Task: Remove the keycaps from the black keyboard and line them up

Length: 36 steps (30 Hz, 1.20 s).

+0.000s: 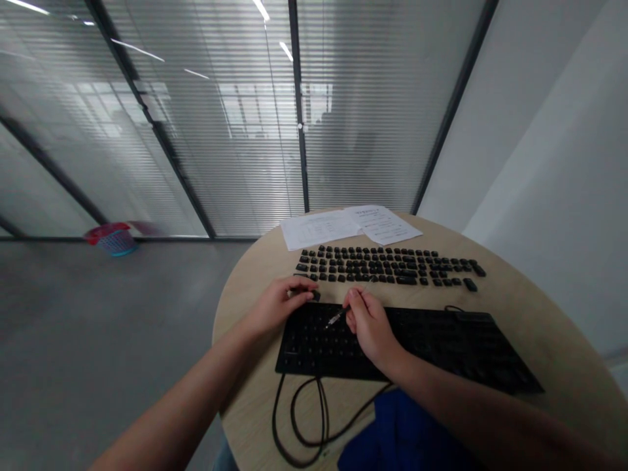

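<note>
A black keyboard [432, 340] lies on the round table, many of its keycaps off at the left part. My right hand [370, 324] is closed around a slim dark tool with a shiny tip [336, 318], which points down left over the bare key switches. I cannot make out the tool's exact kind. Beyond the keyboard's upper left corner, my left hand [279, 302] has its thumb and fingers closed at a black keycap [315, 296]. Rows of loose black keycaps [373, 265] are laid out on the table behind the keyboard.
Printed papers [321, 227] lie at the far side of the wooden table [534, 320]. The keyboard's black cable [294, 451] loops near the front edge. Blue cloth [402, 435] shows at the bottom. A red and blue basket [116, 242] stands on the floor by the glass partition.
</note>
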{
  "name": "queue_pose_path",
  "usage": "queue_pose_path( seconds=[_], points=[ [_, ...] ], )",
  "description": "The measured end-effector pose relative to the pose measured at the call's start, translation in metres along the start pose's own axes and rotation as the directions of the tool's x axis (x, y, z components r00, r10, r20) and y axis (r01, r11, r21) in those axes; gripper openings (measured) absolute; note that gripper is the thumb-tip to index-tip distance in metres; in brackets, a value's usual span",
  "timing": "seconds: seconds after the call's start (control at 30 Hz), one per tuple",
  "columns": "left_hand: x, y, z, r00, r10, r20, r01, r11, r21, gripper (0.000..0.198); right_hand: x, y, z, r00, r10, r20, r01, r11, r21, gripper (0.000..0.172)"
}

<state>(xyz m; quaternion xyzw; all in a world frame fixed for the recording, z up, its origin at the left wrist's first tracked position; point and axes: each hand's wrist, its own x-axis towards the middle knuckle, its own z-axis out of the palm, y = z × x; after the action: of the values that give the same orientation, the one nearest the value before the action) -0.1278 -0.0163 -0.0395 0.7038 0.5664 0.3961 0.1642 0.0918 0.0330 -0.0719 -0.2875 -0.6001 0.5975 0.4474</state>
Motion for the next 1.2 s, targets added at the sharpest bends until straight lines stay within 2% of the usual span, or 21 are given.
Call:
queue_pose_path(
  seconds=[0.07,0.17,0.27,0.4,0.6,0.87,1.0,1.2],
  points=[
    [0.019,0.000,0.000,0.992,0.094,0.080,-0.113,0.954,0.278,0.016,0.000,-0.002,0.001,0.999,0.012,-0.039,-0.011,1.000,0.028,0.052],
    [0.045,-0.001,0.006,0.981,0.115,0.155,-0.166,0.914,0.371,0.009,-0.001,-0.005,0.002,0.999,0.006,-0.046,-0.003,0.998,0.058,0.052],
    [0.057,-0.006,0.016,0.979,0.095,0.182,-0.166,0.889,0.427,0.009,-0.003,-0.007,0.002,0.999,-0.008,-0.039,0.010,0.998,0.061,0.052],
    [0.053,-0.014,0.021,0.976,0.065,0.209,-0.158,0.870,0.467,0.010,-0.007,-0.007,0.000,1.000,-0.014,0.012,0.014,0.999,0.035,0.051],
    [0.048,-0.017,0.018,0.977,0.020,0.213,-0.129,0.851,0.510,0.011,-0.009,-0.007,-0.003,0.995,-0.040,0.087,0.044,0.998,-0.043,0.049],
    [0.047,-0.014,0.012,0.979,-0.010,0.203,-0.102,0.842,0.531,0.014,-0.010,-0.005,-0.005,0.996,-0.023,0.087,0.030,0.996,-0.079,0.048],
    [0.044,-0.012,0.007,0.978,0.010,0.206,-0.116,0.854,0.508,0.016,-0.010,-0.008,-0.005,0.997,-0.009,0.074,0.014,0.998,-0.068,0.048],
    [0.041,-0.011,0.008,0.974,0.100,0.202,-0.183,0.875,0.449,0.019,-0.012,-0.012,-0.002,0.999,0.013,0.044,-0.012,1.000,-0.023,0.046]
  ],
)
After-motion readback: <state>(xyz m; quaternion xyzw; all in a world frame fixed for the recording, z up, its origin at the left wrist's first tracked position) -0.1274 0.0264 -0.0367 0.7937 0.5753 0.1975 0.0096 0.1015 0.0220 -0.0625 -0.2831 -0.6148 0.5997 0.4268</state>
